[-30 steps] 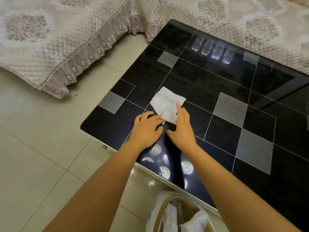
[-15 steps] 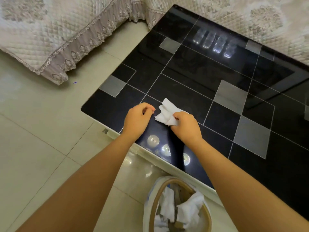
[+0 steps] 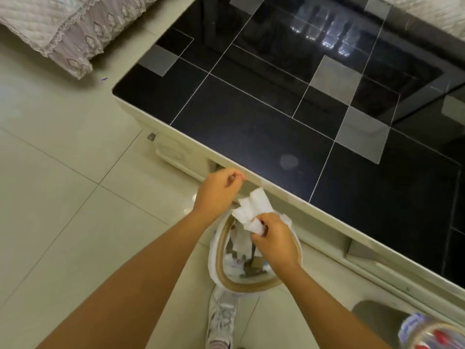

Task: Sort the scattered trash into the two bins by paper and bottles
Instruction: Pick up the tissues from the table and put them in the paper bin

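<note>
right hand [image 3: 274, 239] | gripping tissue [image 3: 253, 210] | above paper bin [image 3: 219, 248]

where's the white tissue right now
In the head view it is low and centre: the tissue is pinched in the right hand, held over the open paper bin on the floor beside the black table.

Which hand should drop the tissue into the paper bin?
Right. The right hand already pinches the white tissue directly above the open paper bin, so it only needs to let go. The left hand is loosely curled, holds nothing and sits off the bin's far rim.
</note>
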A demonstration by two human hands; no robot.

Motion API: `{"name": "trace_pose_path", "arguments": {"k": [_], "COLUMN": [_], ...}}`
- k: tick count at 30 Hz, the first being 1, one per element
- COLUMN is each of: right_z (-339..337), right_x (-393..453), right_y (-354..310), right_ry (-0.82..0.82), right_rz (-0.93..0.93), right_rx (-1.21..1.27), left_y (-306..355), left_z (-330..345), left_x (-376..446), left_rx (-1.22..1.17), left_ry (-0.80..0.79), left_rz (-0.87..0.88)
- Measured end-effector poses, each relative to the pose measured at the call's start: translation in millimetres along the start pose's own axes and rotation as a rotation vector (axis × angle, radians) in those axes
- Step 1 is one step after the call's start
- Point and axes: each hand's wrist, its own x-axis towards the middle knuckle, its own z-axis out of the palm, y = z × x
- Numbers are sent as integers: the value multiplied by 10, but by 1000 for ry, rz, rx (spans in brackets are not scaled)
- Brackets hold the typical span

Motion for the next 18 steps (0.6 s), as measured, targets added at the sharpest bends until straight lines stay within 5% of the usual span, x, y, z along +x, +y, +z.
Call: {"name": "trace_pose_path", "arguments": {"k": [7,14,18], "right_z": [331,140,-194], "right_x": [-294,-692,-848], "right_y": [606,773,517], "right_ry": [-342,-193,-265], "right_rz": [199,148,119], "right_rx": [21,143,356], "left_y": [-682,-452,-26], "left_z": [537,644,541], "left_x": [-714,-1112,-1264], "left_rx": [180,264,316], "left_ry": [-293,-283,-243], "left_rz": [-119,-113,-101]}}
